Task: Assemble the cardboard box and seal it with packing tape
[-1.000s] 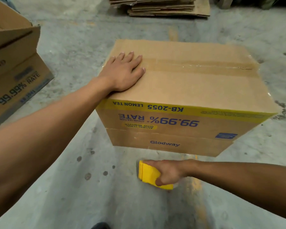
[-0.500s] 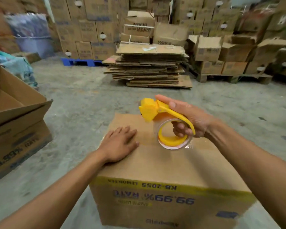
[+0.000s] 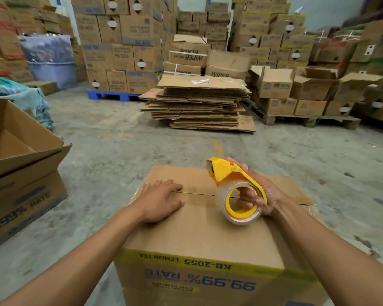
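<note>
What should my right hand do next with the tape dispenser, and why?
Probably lower the tape dispenser onto the box seam: the right hand holds it just above, and the left hand presses the flaps shut.

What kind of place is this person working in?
Most likely a warehouse or packing area: tall stacks of printed brown cardboard cartons, a pile of flattened cardboard sheets, a blue plastic pallet on a bare concrete floor.

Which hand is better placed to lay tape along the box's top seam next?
Right: the right hand already holds the tape dispenser above the seam, while the left hand lies flat on the box, pressing it.
</note>
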Available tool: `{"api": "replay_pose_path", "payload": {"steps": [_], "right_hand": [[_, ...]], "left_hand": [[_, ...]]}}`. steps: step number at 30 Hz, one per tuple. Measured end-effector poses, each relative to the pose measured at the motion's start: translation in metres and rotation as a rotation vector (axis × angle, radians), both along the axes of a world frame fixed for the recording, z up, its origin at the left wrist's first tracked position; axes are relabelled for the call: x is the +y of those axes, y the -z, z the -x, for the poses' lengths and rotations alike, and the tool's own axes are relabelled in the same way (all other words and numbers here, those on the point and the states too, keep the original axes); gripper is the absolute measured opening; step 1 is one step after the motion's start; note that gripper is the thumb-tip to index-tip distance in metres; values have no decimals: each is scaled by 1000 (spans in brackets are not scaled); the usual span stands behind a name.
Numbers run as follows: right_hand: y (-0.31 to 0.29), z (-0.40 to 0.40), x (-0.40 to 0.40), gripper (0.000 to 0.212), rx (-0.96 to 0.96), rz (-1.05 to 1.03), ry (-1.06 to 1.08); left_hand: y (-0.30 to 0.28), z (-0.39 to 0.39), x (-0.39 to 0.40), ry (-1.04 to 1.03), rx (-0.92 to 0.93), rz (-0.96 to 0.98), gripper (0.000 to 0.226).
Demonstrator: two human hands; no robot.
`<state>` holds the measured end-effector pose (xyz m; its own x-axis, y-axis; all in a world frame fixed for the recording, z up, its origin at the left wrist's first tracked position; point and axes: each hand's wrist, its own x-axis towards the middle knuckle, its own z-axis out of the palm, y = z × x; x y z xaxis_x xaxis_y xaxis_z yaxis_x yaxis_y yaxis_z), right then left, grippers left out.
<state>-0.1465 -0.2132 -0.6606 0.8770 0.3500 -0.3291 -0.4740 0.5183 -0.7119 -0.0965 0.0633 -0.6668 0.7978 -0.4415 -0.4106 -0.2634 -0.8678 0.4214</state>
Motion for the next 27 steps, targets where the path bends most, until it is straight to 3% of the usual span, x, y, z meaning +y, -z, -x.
{"api": "replay_pose_path", "payload": {"steps": [2, 5, 7, 9, 11, 15, 19, 27], "right_hand": [[-15, -20, -8, 65, -43, -15, 12], [-49, -50, -20, 40, -154, 54, -26], [-73, -69, -26, 46, -208, 58, -31], [-95, -88, -31, 61, -261, 35, -32], [-120, -105, -36, 63, -314, 21, -55], [-148, -117, -51, 31, -443, 46, -191], [-127, -118, -62, 63, -197, 106, 1], [-128, -124, -66, 67, -151, 104, -8]], "left_hand": [[-21, -17, -8, 14, -68, 48, 53], [-60, -39, -23, -11, -204, 260, 37], [-94, -53, -37, -122, -219, 473, 25], [-136, -61, -53, -316, -36, 752, 31], [-181, -68, -66, -434, 232, 920, 49], [-223, -63, -86, -343, 455, 896, 63], [-215, -52, -93, -392, 591, 919, 51], [-215, -49, -96, -459, 798, 1049, 37]]}}
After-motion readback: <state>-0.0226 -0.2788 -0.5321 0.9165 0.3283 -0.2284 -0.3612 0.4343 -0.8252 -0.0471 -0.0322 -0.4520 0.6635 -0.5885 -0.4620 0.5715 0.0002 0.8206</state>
